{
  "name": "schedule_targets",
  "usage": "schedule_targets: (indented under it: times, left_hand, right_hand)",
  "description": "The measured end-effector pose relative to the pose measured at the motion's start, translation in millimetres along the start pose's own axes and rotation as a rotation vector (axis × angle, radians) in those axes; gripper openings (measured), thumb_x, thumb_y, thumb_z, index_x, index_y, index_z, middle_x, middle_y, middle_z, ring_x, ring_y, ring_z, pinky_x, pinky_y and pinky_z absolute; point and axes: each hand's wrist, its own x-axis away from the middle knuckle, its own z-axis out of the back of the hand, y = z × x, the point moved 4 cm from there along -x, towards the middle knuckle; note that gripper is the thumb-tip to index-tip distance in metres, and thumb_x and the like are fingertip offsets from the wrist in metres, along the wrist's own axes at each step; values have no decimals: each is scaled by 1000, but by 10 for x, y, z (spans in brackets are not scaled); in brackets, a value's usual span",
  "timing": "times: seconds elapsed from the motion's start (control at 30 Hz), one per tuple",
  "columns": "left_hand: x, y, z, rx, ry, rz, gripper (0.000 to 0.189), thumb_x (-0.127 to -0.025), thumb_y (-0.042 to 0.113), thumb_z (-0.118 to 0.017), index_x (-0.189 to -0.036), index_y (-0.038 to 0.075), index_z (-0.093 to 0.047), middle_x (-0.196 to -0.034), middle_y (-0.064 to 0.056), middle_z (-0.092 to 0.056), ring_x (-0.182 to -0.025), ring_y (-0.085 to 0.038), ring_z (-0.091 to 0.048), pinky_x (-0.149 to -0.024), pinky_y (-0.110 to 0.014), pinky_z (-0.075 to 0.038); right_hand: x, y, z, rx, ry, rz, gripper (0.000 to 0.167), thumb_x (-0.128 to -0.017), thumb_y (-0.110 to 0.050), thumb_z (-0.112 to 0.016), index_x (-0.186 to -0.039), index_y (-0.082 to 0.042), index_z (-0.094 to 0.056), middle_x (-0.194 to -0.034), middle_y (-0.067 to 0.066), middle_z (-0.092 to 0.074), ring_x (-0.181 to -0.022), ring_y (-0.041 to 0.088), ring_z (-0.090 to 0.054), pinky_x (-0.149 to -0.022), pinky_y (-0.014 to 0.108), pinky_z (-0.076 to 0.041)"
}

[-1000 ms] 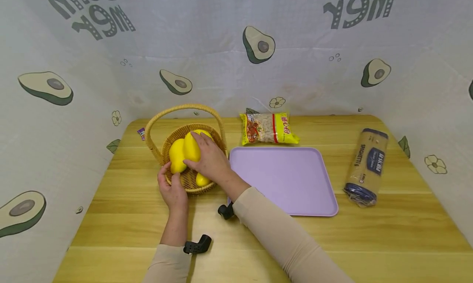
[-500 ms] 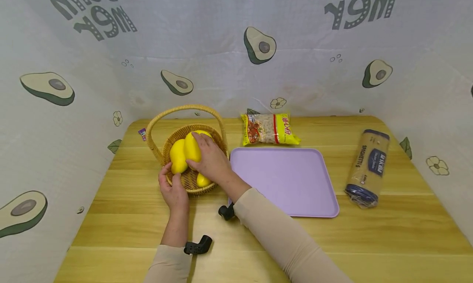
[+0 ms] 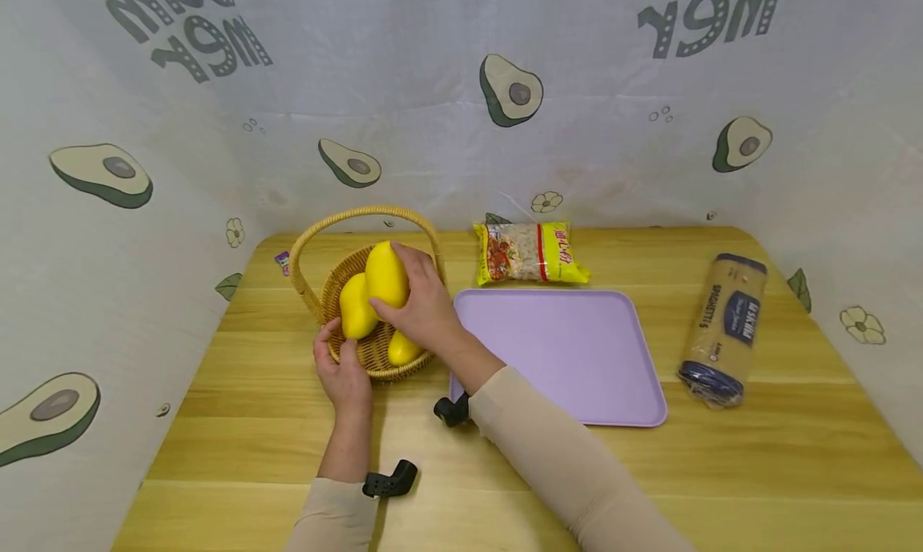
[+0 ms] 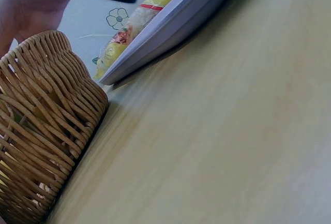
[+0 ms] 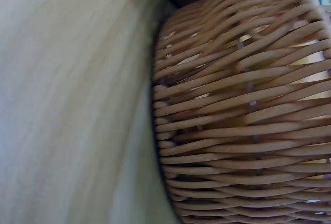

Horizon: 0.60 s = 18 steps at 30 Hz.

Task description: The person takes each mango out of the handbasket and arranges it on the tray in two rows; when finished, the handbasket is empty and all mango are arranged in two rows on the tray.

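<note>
In the head view, my right hand (image 3: 427, 304) grips a yellow mango (image 3: 386, 275) and holds it up over the wicker basket (image 3: 333, 284). Two more mangoes lie in the basket: one on the left (image 3: 357, 308), the other near the front right rim (image 3: 404, 349). At the basket's front left, my left hand (image 3: 344, 376) holds the rim, its thumb near the left mango. Basket wall (image 4: 46, 125) fills the left side of the left wrist view, with part of the right hand (image 4: 39, 6) above it. Woven basket wall (image 5: 243, 115) hides the mangoes in the right wrist view.
Right of the basket lies a lilac tray (image 3: 555, 352). A yellow-ended food packet (image 3: 530, 253) lies behind it, and a spaghetti pack (image 3: 724, 328) is at the right. A small purple wrapper (image 3: 283, 262) sits behind the basket's left side. The basket's tall handle (image 3: 371, 211) arches overhead.
My right hand has lifted the mango up from the others and slightly right, uncovering more of the front right mango. My left hand stays at the basket rim.
</note>
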Motion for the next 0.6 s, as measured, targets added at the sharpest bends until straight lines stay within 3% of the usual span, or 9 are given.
schedule_targets:
  times: [0.23,0.6]
  left_hand:
    - [12,-4,-2,-17,-2,14,36,-96,6,-48,-131,11,-54,-158,-5,-41,-153,-20,-26,-127,-43,-17]
    - [10,-4,-1,-15,-3,17,35,-95,6,-47,-130,12,-55,-157,-4,-41,-151,-20,-27,-126,-43,-20]
  right_hand:
    - [65,-122,159,-77,25,18,90,-84,-31,-81,-158,-22,-31,-154,10,-39,-131,30,-53,-105,50,-52]
    - [318,-230,285,-106,-81,-41,91,-84,-31,-78,-160,-24,-28,-150,14,-46,-119,31,-58,-93,52,-54]
